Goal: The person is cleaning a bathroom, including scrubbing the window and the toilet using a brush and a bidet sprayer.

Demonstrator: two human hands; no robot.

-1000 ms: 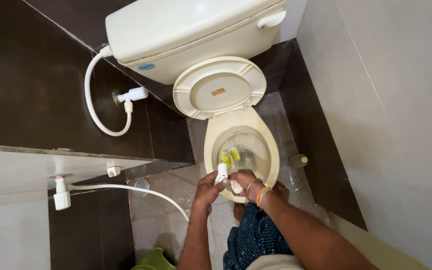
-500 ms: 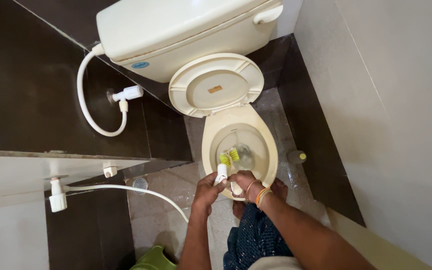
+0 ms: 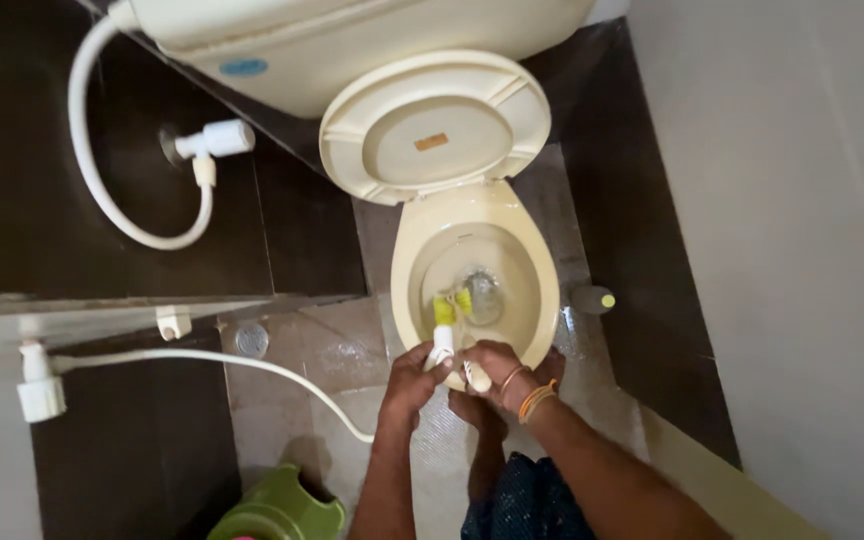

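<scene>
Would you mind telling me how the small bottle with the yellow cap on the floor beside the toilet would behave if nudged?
The bottle looks small, so probably light. It seems to lie on its side, so it may roll. The floor around looks wet, so it could slide.

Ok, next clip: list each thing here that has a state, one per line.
toilet lid: raised, leaning against the cistern
toilet bowl: open, brush inside
toilet brush: yellow-green head down in the bowl
left hand: closed on the brush's white handle
right hand: closed on a white grip
floor: wet
</scene>
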